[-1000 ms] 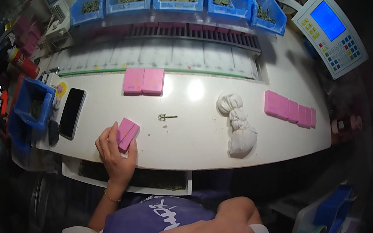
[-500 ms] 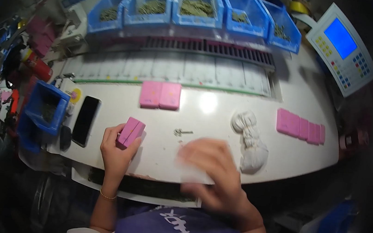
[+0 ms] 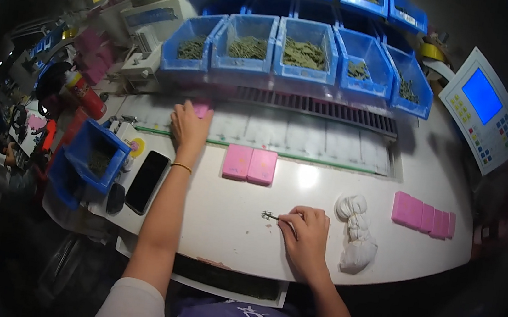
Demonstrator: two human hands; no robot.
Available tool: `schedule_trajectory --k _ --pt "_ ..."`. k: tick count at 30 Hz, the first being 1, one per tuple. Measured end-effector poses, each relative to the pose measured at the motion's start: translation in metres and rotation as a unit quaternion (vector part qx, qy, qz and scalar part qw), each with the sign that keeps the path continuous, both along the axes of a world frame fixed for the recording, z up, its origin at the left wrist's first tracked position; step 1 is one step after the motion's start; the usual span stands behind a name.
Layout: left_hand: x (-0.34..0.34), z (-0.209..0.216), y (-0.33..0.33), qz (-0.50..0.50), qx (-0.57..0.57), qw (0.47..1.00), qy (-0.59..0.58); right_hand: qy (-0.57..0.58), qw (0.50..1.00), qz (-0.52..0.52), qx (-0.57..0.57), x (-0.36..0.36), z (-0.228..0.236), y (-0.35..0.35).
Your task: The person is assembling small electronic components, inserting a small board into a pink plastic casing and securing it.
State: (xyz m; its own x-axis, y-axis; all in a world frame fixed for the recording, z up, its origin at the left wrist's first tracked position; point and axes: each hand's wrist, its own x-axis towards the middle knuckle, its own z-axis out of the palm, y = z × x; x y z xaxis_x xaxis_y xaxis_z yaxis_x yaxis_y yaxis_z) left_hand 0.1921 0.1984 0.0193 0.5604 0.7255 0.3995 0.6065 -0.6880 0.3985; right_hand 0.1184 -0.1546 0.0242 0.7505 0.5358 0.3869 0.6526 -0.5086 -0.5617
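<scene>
Along the white table (image 3: 353, 177), grips the pink block (image 3: 201, 109) farther back than before, upper left of the frame, with the left hand (image 3: 189, 130), and newly pinches the small branched piece (image 3: 268, 215) below centre with the right hand (image 3: 308, 236), apparently turning to that piece.

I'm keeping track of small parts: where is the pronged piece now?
In the head view, the pronged piece is just right of centre, at the right hand's fingertips, left of the white bundle.

white table (image 3: 226, 231), pink blocks (image 3: 237, 161), phone (image 3: 148, 182), cloth (image 3: 359, 238)
</scene>
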Motion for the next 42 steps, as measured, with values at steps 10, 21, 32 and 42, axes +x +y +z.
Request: schedule_trajectory --k 10,21,32,42 --pt "-0.180 0.033 -0.146 -0.391 -0.458 0.798 -0.033 0.074 0.985 0.006 0.158 -0.023 0.013 0.007" --pt "-0.198 0.018 -0.206 -0.309 -0.668 0.620 -0.271 -0.007 0.980 0.052 0.189 -0.062 0.025 0.009" --pt "-0.197 0.021 -0.210 -0.338 -0.630 0.631 -0.301 -0.080 0.981 0.042 0.169 -0.061 0.038 0.006" --pt "-0.200 0.013 -0.217 -0.361 -0.604 0.667 -0.246 -0.102 0.976 0.039 0.188 -0.063 0.029 0.006"
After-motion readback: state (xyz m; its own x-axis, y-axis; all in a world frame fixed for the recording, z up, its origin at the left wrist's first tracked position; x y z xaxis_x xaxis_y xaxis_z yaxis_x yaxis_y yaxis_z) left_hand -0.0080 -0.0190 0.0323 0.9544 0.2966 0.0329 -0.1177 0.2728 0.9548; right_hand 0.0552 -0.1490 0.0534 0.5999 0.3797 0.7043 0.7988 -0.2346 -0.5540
